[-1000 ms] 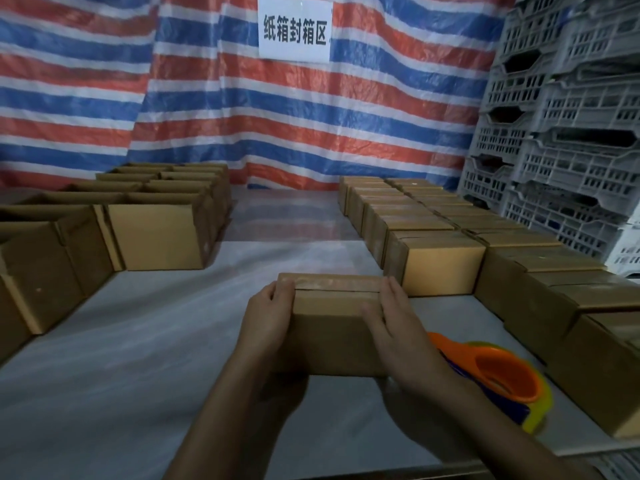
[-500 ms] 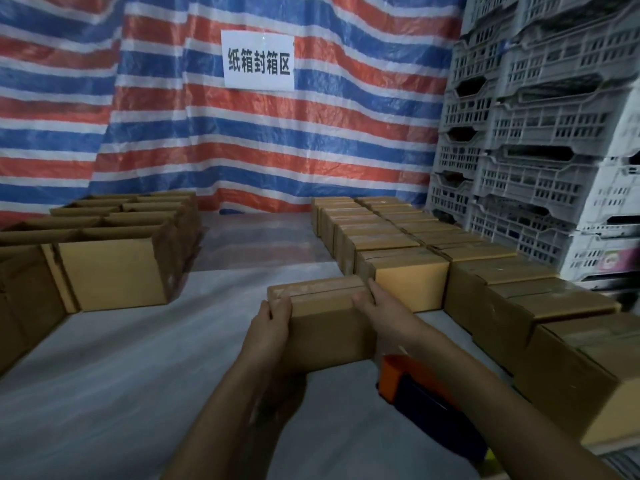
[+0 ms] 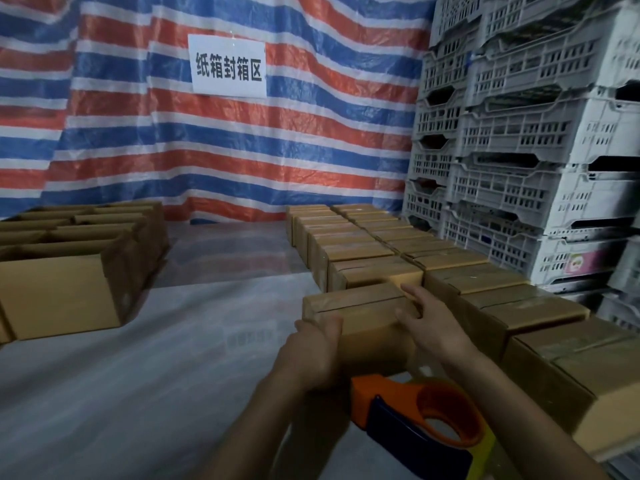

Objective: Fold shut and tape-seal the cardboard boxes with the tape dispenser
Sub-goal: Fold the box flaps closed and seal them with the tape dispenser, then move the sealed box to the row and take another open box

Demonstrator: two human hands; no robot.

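Cardboard closed boxes [image 3: 374, 271] are ranked at right; another box [image 3: 360, 306] is gripped by left hand [image 3: 313, 351] and right hand [image 3: 438, 329], fingers [image 3: 420, 300] curled round it; open boxes [image 3: 59, 296] are judged left undone.

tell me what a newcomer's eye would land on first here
The red, white and blue striped tarpaulin fills the back wall, with a white paper sign in black characters high on it. At centre foreground, the left hand and right hand hold a closed brown cardboard box on the pale table, an orange and blue tape dispenser lying nearer the camera. Stacked grey plastic crates tower at the right.
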